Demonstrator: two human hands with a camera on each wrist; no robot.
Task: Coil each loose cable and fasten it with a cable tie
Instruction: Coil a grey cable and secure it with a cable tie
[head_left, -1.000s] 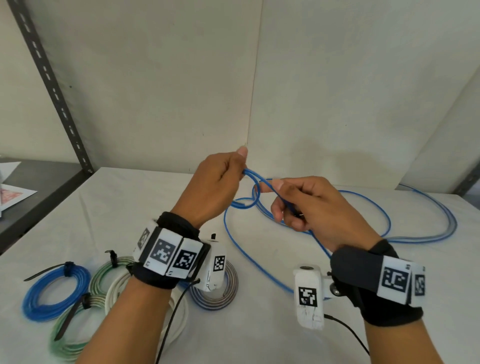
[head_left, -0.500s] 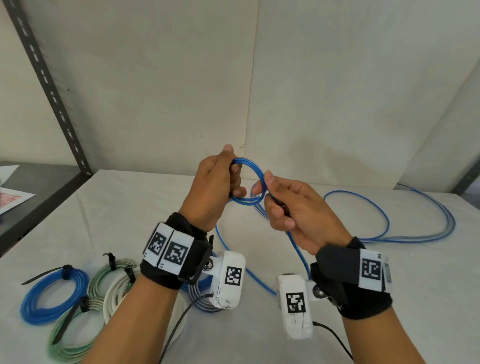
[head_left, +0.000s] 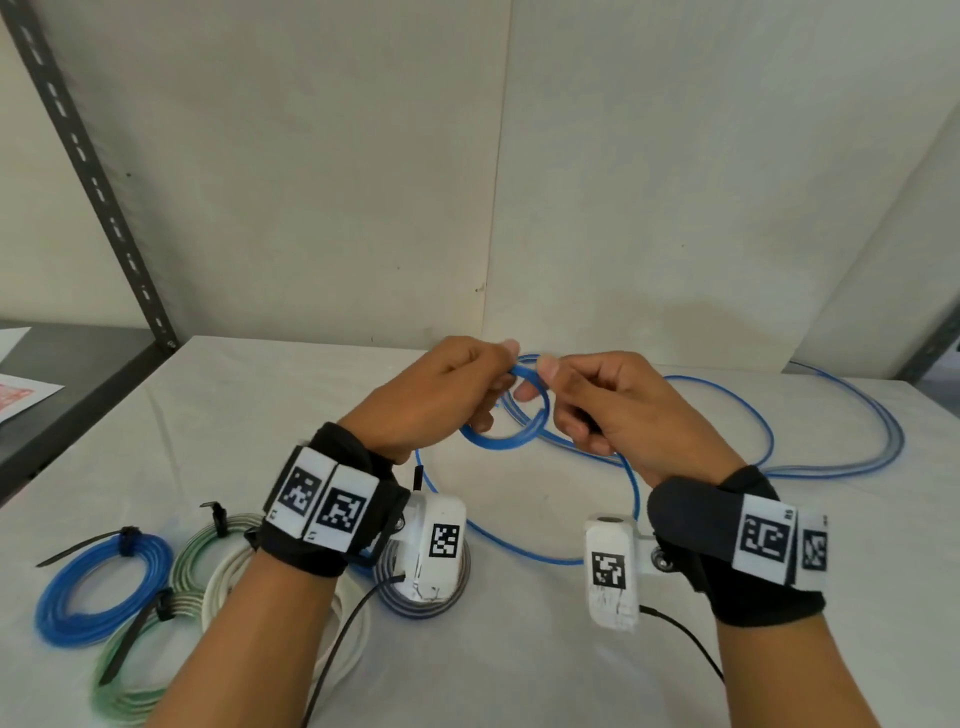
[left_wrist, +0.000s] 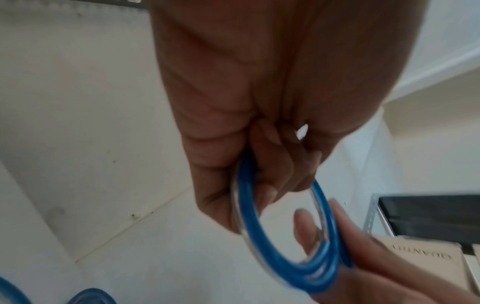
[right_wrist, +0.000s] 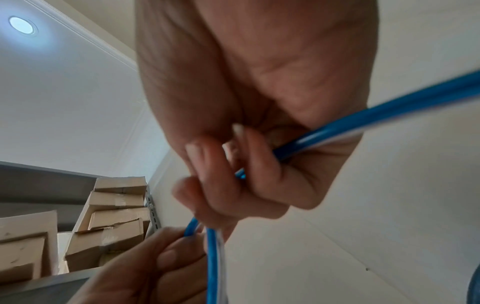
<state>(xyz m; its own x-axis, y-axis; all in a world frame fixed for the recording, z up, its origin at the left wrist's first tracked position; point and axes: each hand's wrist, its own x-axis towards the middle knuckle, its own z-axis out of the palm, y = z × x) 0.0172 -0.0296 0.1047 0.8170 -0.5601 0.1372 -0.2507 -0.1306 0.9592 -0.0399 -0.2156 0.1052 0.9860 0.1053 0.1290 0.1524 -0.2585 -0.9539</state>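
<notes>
Both hands are up over the table (head_left: 519, 649) with a small coil of the blue cable (head_left: 511, 439) between them: the left hand (head_left: 441, 400) has its fingers curled round the coil's near side, and the right hand (head_left: 618, 410) pinches the far side with thumb and forefinger while the loose cable runs through its curled fingers. The rest of that cable trails off in wide loops across the table to the right. Down at the left lie the tied coils: blue (head_left: 98, 590), green (head_left: 150, 670), white (head_left: 228, 582) and grey (head_left: 431, 605).
</notes>
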